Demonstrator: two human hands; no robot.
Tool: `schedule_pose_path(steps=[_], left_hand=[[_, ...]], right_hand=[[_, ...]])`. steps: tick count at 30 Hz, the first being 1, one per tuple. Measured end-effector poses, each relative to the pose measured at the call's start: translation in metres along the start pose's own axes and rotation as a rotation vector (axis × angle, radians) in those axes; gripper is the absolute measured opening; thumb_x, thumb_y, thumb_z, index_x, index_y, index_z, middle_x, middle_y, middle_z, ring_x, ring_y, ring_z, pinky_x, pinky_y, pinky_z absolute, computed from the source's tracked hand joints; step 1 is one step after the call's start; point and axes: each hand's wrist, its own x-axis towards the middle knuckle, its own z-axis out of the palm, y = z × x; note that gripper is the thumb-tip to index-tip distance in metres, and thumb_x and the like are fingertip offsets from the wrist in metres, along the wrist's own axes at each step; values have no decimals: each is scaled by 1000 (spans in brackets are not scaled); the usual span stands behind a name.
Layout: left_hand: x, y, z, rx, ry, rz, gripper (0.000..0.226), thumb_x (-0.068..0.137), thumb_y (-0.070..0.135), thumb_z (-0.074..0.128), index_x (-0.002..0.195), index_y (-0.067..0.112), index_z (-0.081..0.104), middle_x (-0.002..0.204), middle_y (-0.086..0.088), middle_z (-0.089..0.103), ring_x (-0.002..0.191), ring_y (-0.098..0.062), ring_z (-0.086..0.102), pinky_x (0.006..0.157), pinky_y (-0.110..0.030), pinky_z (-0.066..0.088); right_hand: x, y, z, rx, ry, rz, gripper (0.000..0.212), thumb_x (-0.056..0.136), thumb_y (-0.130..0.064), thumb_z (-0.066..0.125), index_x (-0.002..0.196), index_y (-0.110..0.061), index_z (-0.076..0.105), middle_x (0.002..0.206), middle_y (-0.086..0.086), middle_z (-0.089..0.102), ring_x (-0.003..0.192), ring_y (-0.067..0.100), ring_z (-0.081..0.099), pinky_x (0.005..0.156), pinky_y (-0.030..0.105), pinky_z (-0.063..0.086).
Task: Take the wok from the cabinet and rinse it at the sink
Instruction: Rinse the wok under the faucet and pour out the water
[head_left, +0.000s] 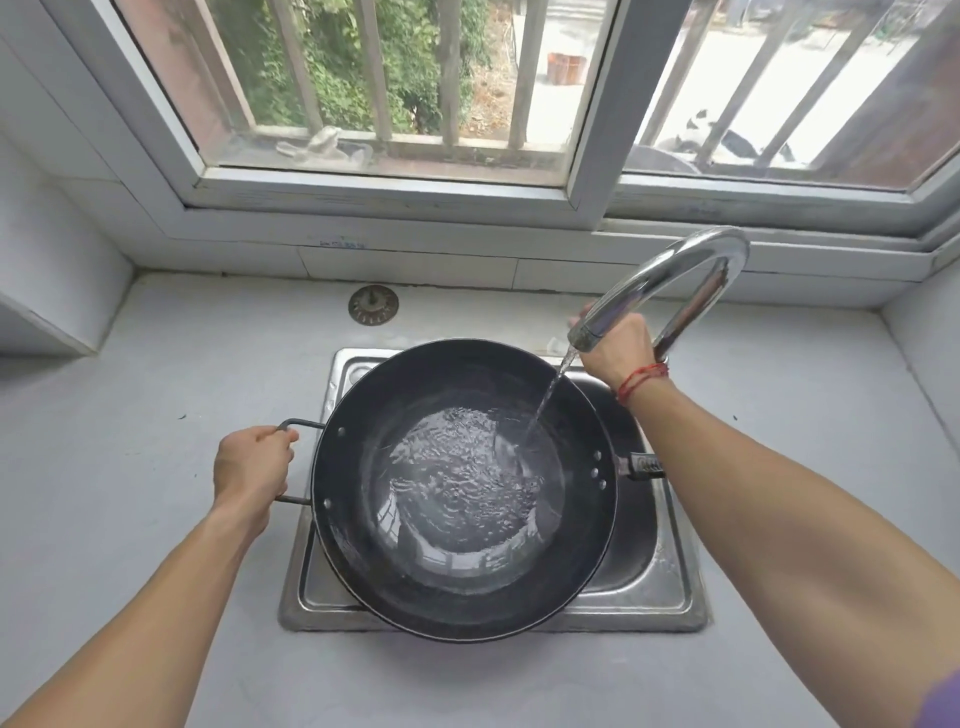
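- Black wok (462, 488) sits over the sink (672, 592), under the running tap (680, 262).
- Left hand (252, 465) has its fingers curled round the handle (297, 423).
- Right hand (615, 348) is at the tap; its fingers are hidden, so cannot tell.

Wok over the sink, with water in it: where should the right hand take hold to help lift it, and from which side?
The straight handle on the right rim of the wok, approached from the right in a wrap-round grip. It juts out sideways, opposite the loop handle the left hand grips, so the pooled water would likely stay level.
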Motion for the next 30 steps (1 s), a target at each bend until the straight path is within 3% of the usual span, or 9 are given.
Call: schedule_pose_path(steps=[8, 10, 13, 18, 22, 26, 30], left_hand=[[2, -2, 1, -8, -12, -15, 16, 92, 5, 52, 86, 7, 66, 66, -6, 46, 54, -20, 32, 50, -27, 26], [2, -2, 1, -11, -18, -15, 16, 92, 5, 52, 85, 7, 66, 67, -7, 46, 54, -20, 32, 50, -27, 25], [3, -2, 0, -8, -16, -17, 17, 92, 5, 52, 83, 8, 66, 67, -7, 47, 54, -20, 32, 50, -27, 26], [3, -1, 0, 6, -16, -4, 15, 93, 8, 54, 85, 10, 67, 69, -6, 50, 55, -20, 36, 50, -27, 30], [2, 0, -1, 16, -19, 13, 15, 93, 8, 54, 85, 10, 67, 69, -6, 51, 55, -21, 37, 51, -27, 30], [0, 1, -2, 15, -30, 15, 18, 92, 5, 52, 83, 10, 66, 67, -7, 49, 55, -21, 35, 51, -27, 29], [1, 1, -3, 0, -46, 6, 18, 92, 3, 49, 88, 9, 67, 68, -6, 49, 56, -20, 34, 51, -27, 28]], right_hand=[[-1, 0, -7, 6, 9, 32, 13, 86, -14, 59, 79, -5, 65, 83, 16, 68, 83, 32, 66, 79, 42, 58], [-1, 0, -14, -90, 22, 54, 23, 84, -9, 60, 63, -13, 52, 70, 8, 59, 77, 27, 60, 74, 35, 55], [0, 1, -17, -166, 40, 38, 35, 81, -9, 63, 58, -19, 40, 71, 4, 55, 75, 23, 58, 68, 31, 48], [-3, -2, -21, -201, 20, 1, 16, 85, -8, 62, 76, -16, 51, 80, 5, 53, 80, 23, 52, 81, 33, 50], [-5, 0, -23, -190, -5, 8, 4, 87, -11, 61, 90, -13, 60, 90, 10, 59, 93, 28, 59, 84, 34, 49], [-12, 11, -25, -31, 13, 33, 34, 91, -25, 57, 117, -4, 61, 113, 14, 67, 106, 32, 62, 94, 36, 48], [-30, 29, -31, 22, 14, 4, 40, 91, -38, 57, 117, -9, 65, 113, 11, 69, 104, 27, 64, 92, 32, 47]])
